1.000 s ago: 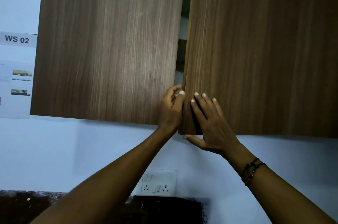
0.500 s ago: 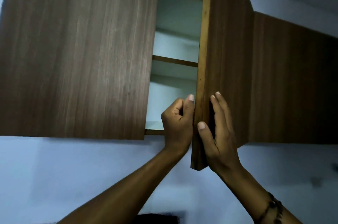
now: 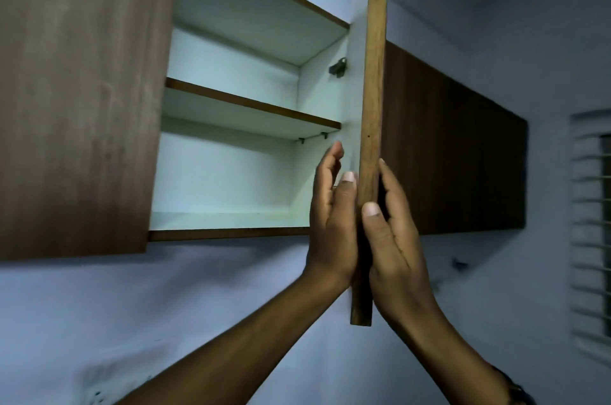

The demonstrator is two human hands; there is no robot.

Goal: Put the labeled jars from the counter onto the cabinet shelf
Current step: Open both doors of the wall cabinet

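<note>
The wall cabinet stands with its right door (image 3: pixel 372 107) swung out edge-on toward me. Both hands clasp the door's lower edge: my left hand (image 3: pixel 332 219) presses its inner white face, and my right hand (image 3: pixel 391 226) wraps its outer wooden face with the thumb on the edge. Inside I see a white interior with a middle shelf (image 3: pixel 251 103) and a bottom shelf (image 3: pixel 224 221), both bare. No jars or counter are in view.
The left cabinet door (image 3: pixel 79 90) is shut and covers the left half. More brown cabinet fronts (image 3: pixel 456 146) run to the right. A window with louvres (image 3: pixel 591 232) is at the far right. Pale wall lies below the cabinet.
The right door has swung from nearly shut to fully open, both hands moving with its edge. My view has tilted up and right, exposing the shelves.
</note>
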